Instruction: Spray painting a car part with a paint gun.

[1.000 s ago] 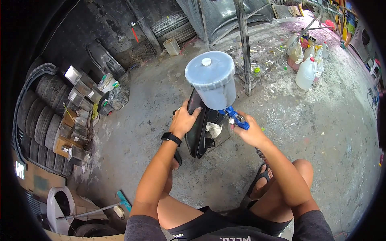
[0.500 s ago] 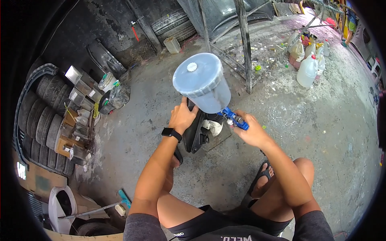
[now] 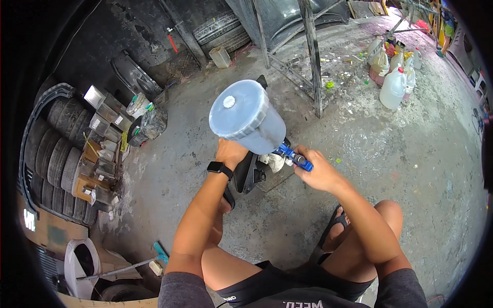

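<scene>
My right hand (image 3: 317, 168) is closed around the handle of a blue spray gun (image 3: 299, 158). On top of the gun sits a large translucent paint cup (image 3: 264, 126) with a round lid and white cap, tilted to the left. My left hand (image 3: 232, 153), with a black watch on the wrist, is at a long black plastic part (image 3: 245, 172); the cup hides its fingers. The far tip of this part shows beyond the cup. A crumpled white cloth (image 3: 273, 162) lies beside the part, below the gun.
Stacked tyres (image 3: 54, 154) and metal cans (image 3: 105, 167) line the left side. A wooden stand (image 3: 311, 56) rises ahead. Plastic jugs (image 3: 393, 90) stand on the floor at the far right. At lower left lies a squeegee (image 3: 160, 252). My sandalled foot (image 3: 336, 231) is nearby.
The spray gun and its cup have moved left and slightly nearer to me, with my right hand following. The cup now covers the left hand's fingers, which showed on the black part before.
</scene>
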A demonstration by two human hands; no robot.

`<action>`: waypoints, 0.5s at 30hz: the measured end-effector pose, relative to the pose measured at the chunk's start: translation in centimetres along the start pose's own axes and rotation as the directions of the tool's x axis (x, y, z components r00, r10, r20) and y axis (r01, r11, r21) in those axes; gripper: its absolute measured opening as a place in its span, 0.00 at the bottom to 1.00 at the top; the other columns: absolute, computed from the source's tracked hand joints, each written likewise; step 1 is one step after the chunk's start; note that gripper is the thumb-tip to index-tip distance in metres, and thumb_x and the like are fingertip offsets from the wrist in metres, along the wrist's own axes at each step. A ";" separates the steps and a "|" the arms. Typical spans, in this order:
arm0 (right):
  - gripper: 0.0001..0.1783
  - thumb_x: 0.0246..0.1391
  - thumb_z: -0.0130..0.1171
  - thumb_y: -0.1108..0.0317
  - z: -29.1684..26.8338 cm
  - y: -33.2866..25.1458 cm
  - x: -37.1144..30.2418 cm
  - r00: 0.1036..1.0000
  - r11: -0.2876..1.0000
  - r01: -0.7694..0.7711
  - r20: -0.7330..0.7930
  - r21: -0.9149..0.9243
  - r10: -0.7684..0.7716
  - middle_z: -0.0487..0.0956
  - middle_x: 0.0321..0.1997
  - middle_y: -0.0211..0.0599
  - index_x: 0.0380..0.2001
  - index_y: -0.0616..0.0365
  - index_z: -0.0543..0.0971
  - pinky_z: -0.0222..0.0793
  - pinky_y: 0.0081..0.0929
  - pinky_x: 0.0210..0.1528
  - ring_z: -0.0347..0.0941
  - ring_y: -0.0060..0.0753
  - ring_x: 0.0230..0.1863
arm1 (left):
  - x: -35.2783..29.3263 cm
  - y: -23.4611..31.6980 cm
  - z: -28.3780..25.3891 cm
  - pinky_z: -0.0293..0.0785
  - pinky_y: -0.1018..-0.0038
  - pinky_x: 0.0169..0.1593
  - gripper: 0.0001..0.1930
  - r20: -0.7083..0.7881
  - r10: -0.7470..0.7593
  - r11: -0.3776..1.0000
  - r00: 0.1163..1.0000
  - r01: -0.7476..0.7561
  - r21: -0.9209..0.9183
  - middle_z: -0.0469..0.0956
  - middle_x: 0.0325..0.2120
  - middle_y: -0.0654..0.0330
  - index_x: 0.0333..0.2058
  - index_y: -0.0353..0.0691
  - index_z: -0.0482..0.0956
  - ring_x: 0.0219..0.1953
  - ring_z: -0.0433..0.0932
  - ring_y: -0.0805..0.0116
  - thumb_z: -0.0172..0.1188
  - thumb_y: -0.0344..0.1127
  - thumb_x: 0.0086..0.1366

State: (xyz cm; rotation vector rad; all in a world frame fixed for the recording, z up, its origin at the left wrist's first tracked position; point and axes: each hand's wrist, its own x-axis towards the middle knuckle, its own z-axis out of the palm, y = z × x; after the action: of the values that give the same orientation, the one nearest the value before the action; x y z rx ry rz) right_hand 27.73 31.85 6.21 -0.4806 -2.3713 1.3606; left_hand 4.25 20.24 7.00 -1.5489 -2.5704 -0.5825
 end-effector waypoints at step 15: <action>0.17 0.44 0.54 0.70 -0.1 0.1 -0.8 0.994 0.999 -0.036 0.109 0.025 0.033 0.75 0.31 0.56 0.40 0.66 0.72 0.67 0.42 0.42 0.73 0.58 0.39 | -0.7 -0.5 0.9 0.58 0.61 0.63 0.29 0.042 0.040 0.998 0.998 -0.038 -0.048 0.68 0.56 0.51 0.55 0.44 0.70 0.59 0.64 0.51 0.55 0.53 0.59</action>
State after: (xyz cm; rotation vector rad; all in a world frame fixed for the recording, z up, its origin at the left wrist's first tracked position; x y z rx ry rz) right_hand 28.51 31.62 6.02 -0.4524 -2.4376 1.4670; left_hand 4.30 19.76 5.89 -1.6391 -2.5691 -0.6173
